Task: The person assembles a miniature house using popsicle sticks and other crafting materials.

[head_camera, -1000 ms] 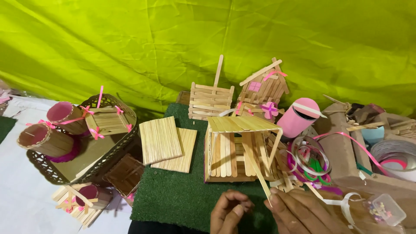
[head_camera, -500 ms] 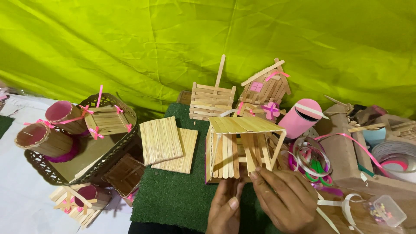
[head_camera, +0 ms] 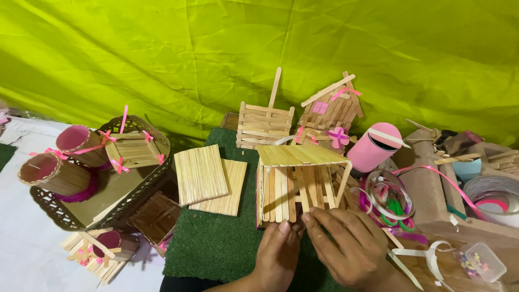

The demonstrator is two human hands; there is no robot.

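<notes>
Two hands at one open stick box [head_camera: 300, 184] on green mat [head_camera: 216, 243]. Left hand [head_camera: 277, 257] fingertips touch box bottom; right hand [head_camera: 346, 243] maybe pinches bottom stick. Two flat stick panels [head_camera: 211, 176] beside.

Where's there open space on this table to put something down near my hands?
Bare green mat lies below the two flat stick panels, left of your left hand. White tablecloth is bare at the lower left, beside the woven tray. Right of the stick house, ribbon rolls and boxes crowd everything.
</notes>
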